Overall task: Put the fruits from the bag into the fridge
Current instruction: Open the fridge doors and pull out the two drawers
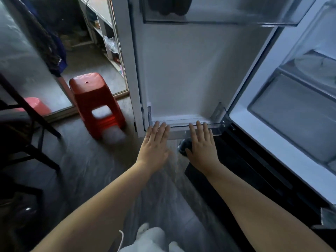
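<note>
Standing left of the fridge door's bottom shelf point(179, 134) is a red stool point(94, 99) on the floor. The left hand point(154, 144) lies flat at that shelf's left end and the right hand point(202, 148) toward its right end, both with fingers straight and holding nothing. A dark rounded thing point(183, 145), too blurred to name, sits just below the shelf by the right thumb, and the fridge point(300, 115) stands open to the shelf's right.

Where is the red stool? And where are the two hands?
red stool point(94, 96): head view, on its front side, above the cut-out.
left hand point(154, 144): head view, on the back of the hand.
right hand point(203, 146): head view, on the back of the hand.
</note>
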{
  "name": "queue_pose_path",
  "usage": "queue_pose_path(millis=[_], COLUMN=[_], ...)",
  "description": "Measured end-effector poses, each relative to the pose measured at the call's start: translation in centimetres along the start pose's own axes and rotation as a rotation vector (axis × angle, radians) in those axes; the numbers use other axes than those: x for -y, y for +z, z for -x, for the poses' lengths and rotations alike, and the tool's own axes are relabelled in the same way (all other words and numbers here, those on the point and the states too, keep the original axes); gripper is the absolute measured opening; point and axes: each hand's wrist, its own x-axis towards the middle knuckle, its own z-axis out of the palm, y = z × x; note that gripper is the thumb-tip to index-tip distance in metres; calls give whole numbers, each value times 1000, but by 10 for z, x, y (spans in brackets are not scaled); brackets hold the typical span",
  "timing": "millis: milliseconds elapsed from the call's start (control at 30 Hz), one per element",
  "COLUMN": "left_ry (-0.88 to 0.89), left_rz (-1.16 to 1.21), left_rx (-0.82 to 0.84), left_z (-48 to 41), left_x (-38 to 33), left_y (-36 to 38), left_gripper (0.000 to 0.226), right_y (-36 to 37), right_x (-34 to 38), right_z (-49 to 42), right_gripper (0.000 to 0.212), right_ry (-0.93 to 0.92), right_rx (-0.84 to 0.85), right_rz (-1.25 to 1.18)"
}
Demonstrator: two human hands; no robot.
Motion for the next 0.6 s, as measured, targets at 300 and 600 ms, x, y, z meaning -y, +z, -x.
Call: queue_pose_path(millis=[300, 600], left_ry=[-4, 13], left_rz=[20, 25], left_rx=[84, -32], left_z=[-49, -43], left_x=[53, 44], left_y=[4, 24], left_gripper=[86, 95], right_y=[13, 24], right_x=[11, 2], right_z=[-52, -56], right_gripper=[91, 93], right_ry=[-36, -83], right_rx=[-26, -102], right_rz=[136, 152])
